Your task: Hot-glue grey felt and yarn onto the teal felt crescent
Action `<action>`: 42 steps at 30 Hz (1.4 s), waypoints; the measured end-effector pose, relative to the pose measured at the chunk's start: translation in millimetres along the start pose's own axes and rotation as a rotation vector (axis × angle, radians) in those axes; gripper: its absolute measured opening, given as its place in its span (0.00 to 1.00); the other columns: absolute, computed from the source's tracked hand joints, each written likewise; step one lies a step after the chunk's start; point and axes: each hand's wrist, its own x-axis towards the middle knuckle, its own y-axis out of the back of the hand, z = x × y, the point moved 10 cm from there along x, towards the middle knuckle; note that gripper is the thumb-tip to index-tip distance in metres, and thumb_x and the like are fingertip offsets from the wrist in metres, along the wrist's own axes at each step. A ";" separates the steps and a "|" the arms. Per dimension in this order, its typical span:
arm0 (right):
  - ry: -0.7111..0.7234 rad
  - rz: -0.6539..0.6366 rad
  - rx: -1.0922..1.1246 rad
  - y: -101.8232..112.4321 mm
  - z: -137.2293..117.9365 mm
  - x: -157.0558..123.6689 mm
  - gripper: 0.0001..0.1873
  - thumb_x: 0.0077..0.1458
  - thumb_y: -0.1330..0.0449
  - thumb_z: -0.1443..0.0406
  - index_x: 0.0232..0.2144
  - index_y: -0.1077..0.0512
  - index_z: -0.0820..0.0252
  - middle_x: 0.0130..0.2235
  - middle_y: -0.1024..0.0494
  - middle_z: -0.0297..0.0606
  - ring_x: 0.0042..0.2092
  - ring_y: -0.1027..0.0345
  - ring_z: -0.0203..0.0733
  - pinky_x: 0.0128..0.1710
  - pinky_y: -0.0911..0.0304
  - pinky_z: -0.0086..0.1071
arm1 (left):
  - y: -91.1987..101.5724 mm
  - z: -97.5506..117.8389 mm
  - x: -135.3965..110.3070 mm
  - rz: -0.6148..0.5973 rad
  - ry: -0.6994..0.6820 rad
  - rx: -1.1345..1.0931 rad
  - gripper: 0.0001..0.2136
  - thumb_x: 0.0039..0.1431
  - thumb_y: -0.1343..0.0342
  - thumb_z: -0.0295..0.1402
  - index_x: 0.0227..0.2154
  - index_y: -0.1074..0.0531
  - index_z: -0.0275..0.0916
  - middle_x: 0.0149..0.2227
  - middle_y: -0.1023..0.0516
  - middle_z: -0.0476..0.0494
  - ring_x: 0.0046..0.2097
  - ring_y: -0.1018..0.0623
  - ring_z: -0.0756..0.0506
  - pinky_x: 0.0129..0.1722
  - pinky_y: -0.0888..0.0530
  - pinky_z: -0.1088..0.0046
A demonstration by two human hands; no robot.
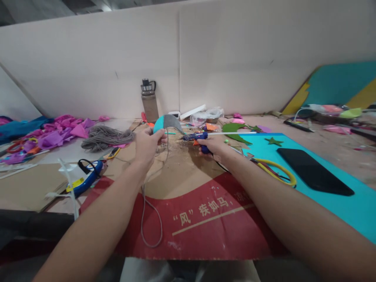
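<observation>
My left hand is closed on a flat rounded piece, part teal and part grey, held up above the cardboard. A grey cord hangs from that hand and loops toward me. My right hand grips a blue glue gun; its nozzle points left toward the rounded piece, and a white glue stick sticks out of its back to the right. Both hands work over a brown and red cardboard sheet.
A bundle of grey cord and pink and purple scraps lie at the left. A bottle stands by the wall. A teal sheet at the right carries a black phone, a green star and yellow scissors.
</observation>
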 end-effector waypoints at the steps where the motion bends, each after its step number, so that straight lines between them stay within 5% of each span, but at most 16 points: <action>1: -0.007 0.003 -0.017 -0.6 1.3 1.3 0.08 0.56 0.43 0.72 0.25 0.36 0.61 0.19 0.34 0.29 0.20 0.39 0.30 0.23 0.34 0.26 | -1.0 -0.5 -0.1 -0.008 0.002 -0.001 0.09 0.44 0.38 0.34 0.23 0.29 0.34 0.22 0.25 0.48 0.21 0.28 0.54 0.22 0.33 0.80; 8: 0.003 0.073 -0.230 21.2 -2.0 5.1 0.11 0.51 0.39 0.67 0.20 0.35 0.59 0.18 0.33 0.34 0.26 0.33 0.40 0.30 0.33 0.36 | -7.1 -4.3 0.9 -0.077 -0.011 0.036 0.09 0.44 0.37 0.34 0.22 0.29 0.34 0.22 0.24 0.47 0.21 0.28 0.53 0.21 0.34 0.79; 11: 0.226 0.159 -0.487 35.3 -31.5 -4.4 0.11 0.47 0.37 0.66 0.17 0.33 0.59 0.22 0.28 0.40 0.34 0.30 0.46 0.37 0.37 0.36 | -6.9 -1.6 0.3 -0.074 -0.024 0.046 0.09 0.45 0.37 0.35 0.23 0.28 0.34 0.22 0.24 0.47 0.21 0.27 0.53 0.22 0.33 0.78; 14: 0.524 0.177 -0.609 21.3 -62.2 -26.7 0.06 0.52 0.42 0.64 0.25 0.29 0.60 0.30 0.24 0.41 0.36 0.31 0.44 0.39 0.39 0.36 | -6.0 6.3 -1.8 -0.055 -0.065 0.069 0.08 0.46 0.38 0.34 0.23 0.28 0.34 0.22 0.24 0.47 0.21 0.27 0.53 0.24 0.31 0.78; 17: 0.591 0.041 -0.328 -9.5 -65.1 -42.8 0.07 0.52 0.42 0.62 0.32 0.32 0.60 0.34 0.26 0.39 0.37 0.33 0.40 0.41 0.39 0.35 | -7.6 14.6 -5.5 -0.058 -0.118 0.099 0.08 0.47 0.38 0.35 0.23 0.28 0.35 0.23 0.24 0.48 0.22 0.26 0.52 0.25 0.29 0.77; 22: 0.352 -0.317 0.301 -73.3 -45.9 -56.5 0.17 0.44 0.35 0.61 0.34 0.38 0.57 0.37 0.29 0.35 0.41 0.33 0.37 0.48 0.40 0.35 | -14.1 23.4 -11.6 -0.119 -0.185 0.144 0.07 0.49 0.40 0.34 0.23 0.29 0.36 0.22 0.24 0.49 0.22 0.27 0.53 0.25 0.30 0.77; 26: 0.271 -0.532 0.445 -99.0 -50.8 -71.2 0.17 0.44 0.34 0.62 0.33 0.37 0.57 0.37 0.27 0.35 0.37 0.32 0.35 0.45 0.37 0.35 | -11.3 24.0 -11.4 -0.104 -0.185 0.216 0.06 0.49 0.41 0.32 0.22 0.28 0.36 0.22 0.25 0.50 0.23 0.27 0.52 0.24 0.32 0.78; 31: 0.492 -0.287 0.118 -64.4 -70.7 -68.6 0.07 0.52 0.41 0.62 0.31 0.34 0.58 0.28 0.33 0.29 0.26 0.44 0.32 0.28 0.42 0.31 | -15.3 12.3 -9.7 -0.153 -0.088 0.278 0.07 0.48 0.41 0.33 0.21 0.28 0.35 0.20 0.25 0.48 0.22 0.27 0.52 0.22 0.34 0.78; 38: 1.035 0.117 -0.416 -21.5 -109.8 -88.0 0.04 0.53 0.43 0.71 0.27 0.30 0.60 0.28 0.31 0.34 0.32 0.39 0.37 0.35 0.45 0.34 | -32.1 3.3 -18.0 -0.290 0.010 0.320 0.05 0.47 0.41 0.31 0.21 0.28 0.35 0.21 0.24 0.47 0.21 0.27 0.52 0.21 0.35 0.78; 42: 1.111 0.183 -0.431 -12.8 -114.7 -93.3 0.04 0.53 0.41 0.71 0.27 0.30 0.59 0.30 0.31 0.34 0.33 0.39 0.38 0.35 0.44 0.34 | -43.2 -0.4 -24.5 -0.394 0.057 0.307 0.06 0.47 0.40 0.33 0.22 0.28 0.35 0.21 0.24 0.47 0.21 0.28 0.52 0.22 0.35 0.77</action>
